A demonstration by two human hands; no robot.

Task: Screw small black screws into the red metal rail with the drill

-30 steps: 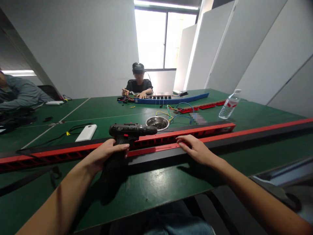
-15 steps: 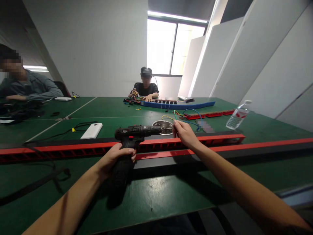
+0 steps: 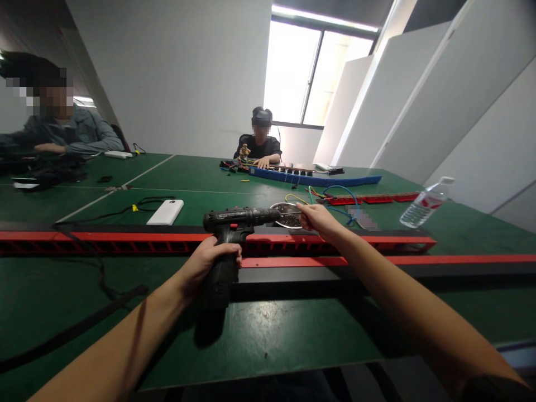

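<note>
My left hand [image 3: 209,259] is wrapped round the handle of a black cordless drill [image 3: 234,219], which points right with a thin bit [image 3: 288,213] in its chuck. At the bit's tip, the fingers of my right hand [image 3: 316,219] are pinched together; whatever small thing they may hold is hidden. Just behind the bit sits a round metal bowl [image 3: 288,223] with small dark pieces in it. Below the drill, a long red and black rail [image 3: 276,262] lies across the table, and a second red slotted rail [image 3: 138,241] runs behind it.
A white power bank [image 3: 166,212] with a black cable lies at left. A water bottle [image 3: 426,204] stands at right, near red strips [image 3: 377,199] and loose wires. Across the green table [image 3: 268,340], one person [image 3: 262,142] handles a blue strip [image 3: 318,178]; another person [image 3: 71,131] sits far left.
The view has tilted and shifted, so the scene sits further right in the picture. My left hand still grips the drill, and my right fingers stay at the bit's tip.
</note>
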